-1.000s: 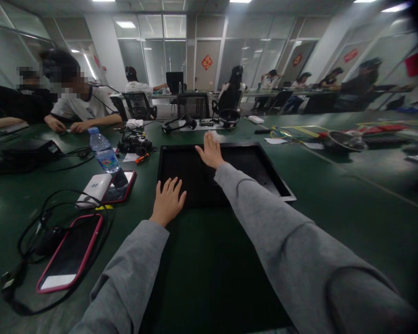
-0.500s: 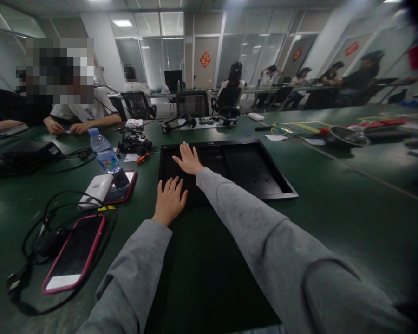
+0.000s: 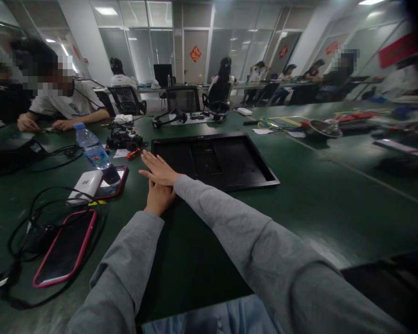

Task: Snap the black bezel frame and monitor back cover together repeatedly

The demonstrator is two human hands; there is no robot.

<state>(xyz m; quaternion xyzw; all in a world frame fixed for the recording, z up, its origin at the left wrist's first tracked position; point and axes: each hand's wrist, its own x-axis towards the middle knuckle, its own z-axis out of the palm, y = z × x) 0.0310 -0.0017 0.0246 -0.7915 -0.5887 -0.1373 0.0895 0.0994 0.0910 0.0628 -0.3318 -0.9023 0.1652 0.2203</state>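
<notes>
My right hand point(image 3: 159, 170) is open, its fingers stretched toward the left, and it holds nothing. It lies across my left hand point(image 3: 160, 199), covering most of that hand's fingers, so I cannot see how they are set. Both hands are at the near left corner of a black, shallow, rectangular tray-like casing point(image 3: 235, 157). The casing lies flat on the dark green table point(image 3: 310, 199), with a raised rim and a recessed panel inside. Part of its left side is hidden behind my hands and right sleeve.
To the left are a tilted-looking water bottle point(image 3: 92, 147), a white power bank point(image 3: 86, 186), a dark phone point(image 3: 112, 182), a pink-cased phone point(image 3: 66, 248) and a black cable point(image 3: 12, 241). A metal bowl point(image 3: 323, 129) stands at the right. Another person point(image 3: 68, 104) sits across the table.
My right hand has come down and left from over the casing onto my left hand. The left hand's spread fingers are now mostly covered. The view has shifted slightly.
</notes>
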